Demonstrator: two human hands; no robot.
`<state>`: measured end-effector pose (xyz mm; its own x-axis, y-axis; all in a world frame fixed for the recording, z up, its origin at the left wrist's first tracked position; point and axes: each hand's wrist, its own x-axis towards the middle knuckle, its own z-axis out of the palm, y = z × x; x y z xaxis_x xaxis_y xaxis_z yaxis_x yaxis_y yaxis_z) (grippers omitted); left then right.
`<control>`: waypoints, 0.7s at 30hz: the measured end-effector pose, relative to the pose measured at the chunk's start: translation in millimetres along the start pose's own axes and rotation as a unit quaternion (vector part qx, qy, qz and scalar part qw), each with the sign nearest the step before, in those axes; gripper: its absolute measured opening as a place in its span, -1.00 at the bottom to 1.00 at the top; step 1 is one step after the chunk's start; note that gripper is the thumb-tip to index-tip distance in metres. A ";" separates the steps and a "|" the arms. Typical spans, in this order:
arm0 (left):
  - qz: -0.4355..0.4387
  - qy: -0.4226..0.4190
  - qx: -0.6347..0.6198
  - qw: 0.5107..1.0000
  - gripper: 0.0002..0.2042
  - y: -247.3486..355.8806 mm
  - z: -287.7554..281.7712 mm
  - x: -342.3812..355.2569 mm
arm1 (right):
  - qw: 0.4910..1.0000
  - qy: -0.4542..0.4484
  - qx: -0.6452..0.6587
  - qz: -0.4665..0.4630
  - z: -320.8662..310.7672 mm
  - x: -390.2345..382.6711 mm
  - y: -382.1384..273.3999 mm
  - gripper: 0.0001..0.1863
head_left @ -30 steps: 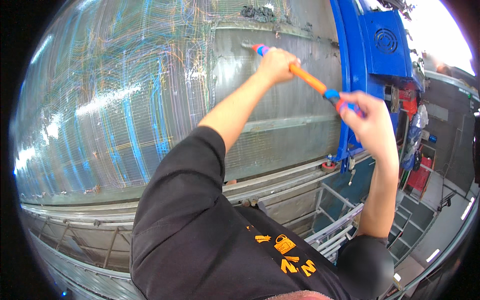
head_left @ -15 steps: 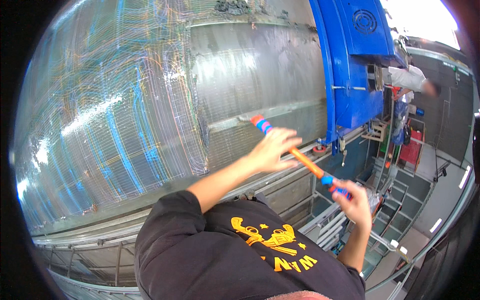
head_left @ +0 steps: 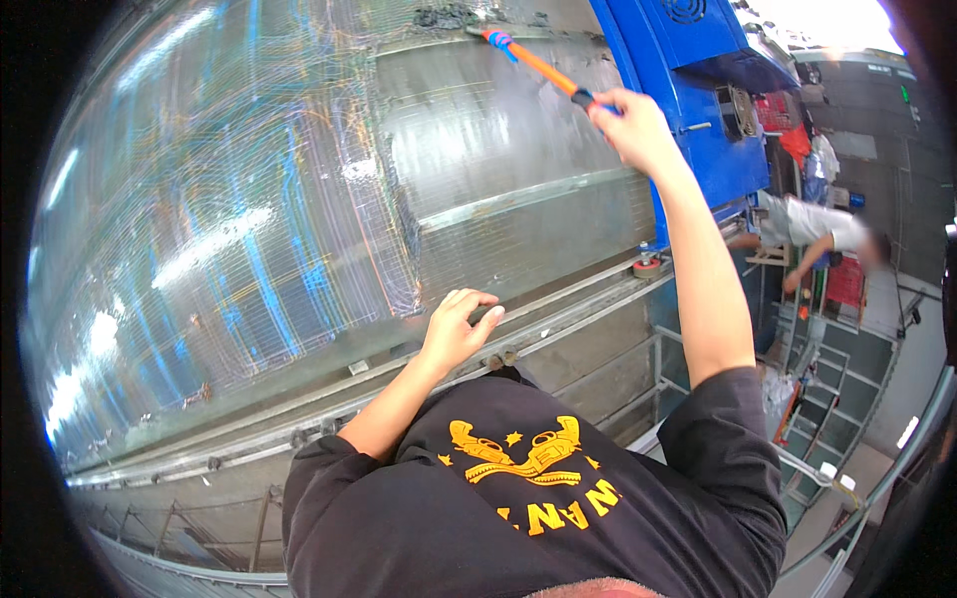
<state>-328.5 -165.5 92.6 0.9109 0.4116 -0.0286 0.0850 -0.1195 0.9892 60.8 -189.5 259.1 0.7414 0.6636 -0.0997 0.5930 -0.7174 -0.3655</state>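
My right hand [head_left: 630, 122] grips the near end of a long stick-like tool [head_left: 546, 72] with an orange shaft and blue and red wraps. Its far tip reaches dark wet clumps [head_left: 446, 17] on the grey sheet-like surface [head_left: 498, 130]; the tool's head is too small to make out. My left hand [head_left: 461, 324] is at the surface's near edge, beside the metal rail. Its fingers are curled, with something dark between thumb and fingers that I cannot make out.
A blue machine housing [head_left: 688, 149] stands at the right of the surface. Glossy sheeting with coloured threads [head_left: 249, 219] covers the left. A small red wheel [head_left: 647, 268] sits on the rail [head_left: 588, 299]. Farther right, a co-worker [head_left: 817, 227] bends near metal frames [head_left: 827, 369].
My right hand has swung the tool far forward, its tip now at the dark clumps. The left hand has let go of the shaft and dropped to the near edge. The co-worker has moved nearer.
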 end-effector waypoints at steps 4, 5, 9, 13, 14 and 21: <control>-0.054 0.013 -0.017 0.998 -0.81 6.2 -2.5 -18.8 | 0.989 -0.099 0.078 0.076 -28.2 -19.7 -25.3 -0.65; -0.042 0.037 -0.013 0.998 -0.81 2.9 -1.8 -26.8 | 0.987 -0.122 0.082 0.067 -36.2 -42.2 -22.1 -0.67; -0.101 0.074 -0.059 0.990 -0.80 -6.1 2.6 -57.5 | 0.987 -0.143 0.042 0.065 -57.3 -165.3 -19.7 -0.67; -0.066 0.058 -0.031 0.996 -0.80 -0.6 5.9 -66.3 | 0.984 -0.145 0.071 0.070 -57.3 -215.7 10.3 -0.59; -0.067 0.059 -0.030 0.996 -0.80 -4.3 10.7 -67.7 | 0.984 -0.145 0.076 0.069 -55.8 -216.6 13.1 -0.57; -0.021 0.092 -0.024 0.995 -0.82 26.3 29.3 -58.1 | 0.982 -0.139 0.111 0.065 -90.3 -309.9 33.9 -0.55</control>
<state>-367.4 -219.0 116.1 0.8169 0.5749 -0.0472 0.0982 -0.0579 0.9935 -120.5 -438.6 361.1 0.6729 0.6246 -0.3964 0.3939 -0.7561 -0.5227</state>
